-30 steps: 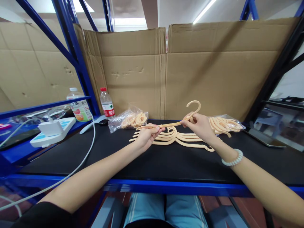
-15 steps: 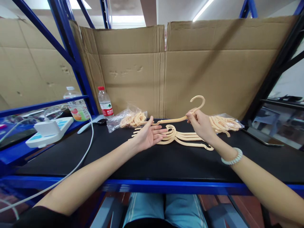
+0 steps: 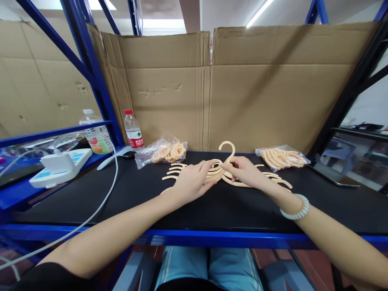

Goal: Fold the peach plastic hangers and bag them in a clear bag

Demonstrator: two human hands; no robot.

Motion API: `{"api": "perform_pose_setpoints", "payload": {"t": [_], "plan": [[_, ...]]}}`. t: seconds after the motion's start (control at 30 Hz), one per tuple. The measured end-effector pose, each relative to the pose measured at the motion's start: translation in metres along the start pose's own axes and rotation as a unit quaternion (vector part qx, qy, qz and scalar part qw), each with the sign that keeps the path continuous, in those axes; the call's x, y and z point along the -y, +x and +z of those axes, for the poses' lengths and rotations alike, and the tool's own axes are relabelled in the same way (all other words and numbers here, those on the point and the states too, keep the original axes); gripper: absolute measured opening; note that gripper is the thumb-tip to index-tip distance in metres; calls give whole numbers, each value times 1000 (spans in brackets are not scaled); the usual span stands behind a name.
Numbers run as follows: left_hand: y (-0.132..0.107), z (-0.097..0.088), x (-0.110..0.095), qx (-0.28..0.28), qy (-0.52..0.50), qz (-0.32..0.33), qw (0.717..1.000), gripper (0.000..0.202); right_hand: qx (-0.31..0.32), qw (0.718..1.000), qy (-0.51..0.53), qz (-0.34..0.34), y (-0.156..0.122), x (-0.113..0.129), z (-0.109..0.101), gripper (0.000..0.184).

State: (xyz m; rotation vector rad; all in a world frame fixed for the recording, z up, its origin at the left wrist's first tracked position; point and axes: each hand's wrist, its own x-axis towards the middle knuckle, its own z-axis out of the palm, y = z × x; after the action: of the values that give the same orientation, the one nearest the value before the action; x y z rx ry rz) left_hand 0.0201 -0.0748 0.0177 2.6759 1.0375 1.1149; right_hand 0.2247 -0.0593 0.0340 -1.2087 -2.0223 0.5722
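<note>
Plainly, the worktop (image 3: 236, 216) is a matt black surface with a blue rim along its near side. Hangers (image 3: 214, 174), peach-coloured, lie fanned in its middle, their arms spreading left and right. The person's right hand (image 3: 247, 171) pinches one hanger (image 3: 233, 150) just below its hook, which stands up over the others and curls to the left. The left hand (image 3: 192, 182) lies low across the left arms of the hangers, fingers together and pointing right; whether it grips any of them cannot be told. A pale coiled bracelet (image 3: 298, 208) rings the right wrist.

Toward the far side, a clear bag (image 3: 169, 152) of peach pieces sits left of the hangers, and another bag (image 3: 281, 157) lies to their right. A red-capped bottle (image 3: 134, 135) stands beside the left bag; farther left is a white-capped bottle (image 3: 98, 139), partly behind a blue bar. A white power strip (image 3: 80, 159) carries a charger (image 3: 57, 162), and a white cable (image 3: 116, 167) loops down over the worktop's left end.

Tall cardboard (image 3: 169, 89) closes off the far side, with blue posts (image 3: 91, 60) rising at left. Above, a light tube (image 3: 259, 14) glows along the pale ceiling. Reddish floor (image 3: 266, 260) shows below the near rim.
</note>
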Motion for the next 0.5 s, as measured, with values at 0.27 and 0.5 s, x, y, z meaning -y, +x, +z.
{"api": "perform_pose_setpoints", "payload": {"t": [0.27,0.5], "plan": [[-6,5,0,126,180,41,975,12,71,994,-88,-1,2,-14,6,23],[-2,1,0,195,254,33,947,12,119,986,-116,18,1,-20,9,9]]}}
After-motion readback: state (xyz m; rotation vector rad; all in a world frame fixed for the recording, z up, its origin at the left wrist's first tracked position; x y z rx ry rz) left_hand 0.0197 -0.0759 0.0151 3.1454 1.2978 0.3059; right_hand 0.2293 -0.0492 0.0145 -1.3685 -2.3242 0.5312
